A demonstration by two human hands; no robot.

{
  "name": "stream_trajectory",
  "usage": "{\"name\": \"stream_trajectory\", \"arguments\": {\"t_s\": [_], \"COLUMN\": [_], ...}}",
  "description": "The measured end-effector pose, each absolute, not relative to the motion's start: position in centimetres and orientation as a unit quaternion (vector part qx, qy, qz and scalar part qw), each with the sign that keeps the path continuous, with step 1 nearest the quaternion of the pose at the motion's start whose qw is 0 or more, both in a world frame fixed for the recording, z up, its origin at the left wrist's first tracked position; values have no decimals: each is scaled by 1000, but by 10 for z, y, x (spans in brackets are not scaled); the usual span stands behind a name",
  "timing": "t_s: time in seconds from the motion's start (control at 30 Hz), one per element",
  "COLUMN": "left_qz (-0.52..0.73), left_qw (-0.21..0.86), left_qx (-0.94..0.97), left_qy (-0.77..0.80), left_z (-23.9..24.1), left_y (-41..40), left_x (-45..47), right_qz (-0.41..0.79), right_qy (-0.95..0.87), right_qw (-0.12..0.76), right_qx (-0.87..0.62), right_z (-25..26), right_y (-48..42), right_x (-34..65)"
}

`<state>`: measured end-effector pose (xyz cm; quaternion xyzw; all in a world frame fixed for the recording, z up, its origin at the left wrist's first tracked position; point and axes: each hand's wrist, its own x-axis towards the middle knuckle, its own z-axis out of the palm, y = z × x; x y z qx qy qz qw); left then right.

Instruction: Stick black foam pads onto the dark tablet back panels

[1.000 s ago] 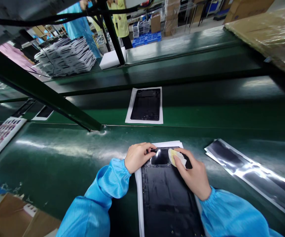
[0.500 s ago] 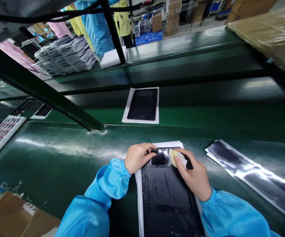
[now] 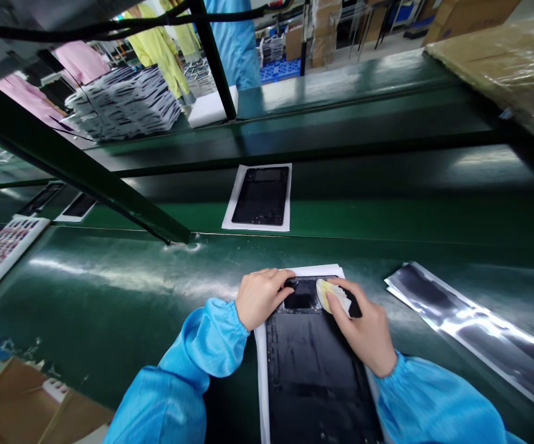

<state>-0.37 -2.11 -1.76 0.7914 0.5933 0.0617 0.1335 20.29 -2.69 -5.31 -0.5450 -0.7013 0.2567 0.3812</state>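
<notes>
In front of me a black tablet panel (image 3: 317, 370) lies on a white sheet (image 3: 263, 382). Its top strip has a shiny dark rectangle (image 3: 300, 300). My left hand (image 3: 263, 295) pinches the panel's top left corner, thumb and fingers closed on the edge. Between the thumb and fingers of my right hand (image 3: 364, 324) is a small white and yellow pad (image 3: 333, 297), pressed against the top strip near the right corner. The pad's far side is hidden by my fingers.
Another black panel on white paper (image 3: 262, 196) rides the green belt beyond. Shiny dark film strips (image 3: 475, 333) lie at right. A green post (image 3: 82, 166) slants across the left, near a sheet of small dark parts (image 3: 8, 253). A cardboard box (image 3: 31, 401) sits lower left. Co-workers stand behind.
The panel on the far belt has slid slightly left. A co-worker in blue has shifted right in the background. My left hand moved very slightly; my right hand and the pad look almost unchanged.
</notes>
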Motion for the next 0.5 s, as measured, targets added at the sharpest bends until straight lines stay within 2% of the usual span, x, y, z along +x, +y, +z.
{"name": "stream_trajectory", "arguments": {"t_s": [0.2,0.37,0.5], "left_qz": [13,25,39], "left_qw": [-45,-67,-51], "left_qx": [825,895,883], "left_qy": [563,441,466], "left_z": [-16,-27,-35], "left_y": [-29,-44,-50], "left_x": [-6,-20,-24], "right_qz": [261,263,259], "right_qy": [-702,-697,-693], "right_qw": [378,382,387], "right_qx": [-544,-547,-550], "right_z": [-53,-51,-50], "right_y": [-26,-26,-25], "right_x": [203,201,199]}}
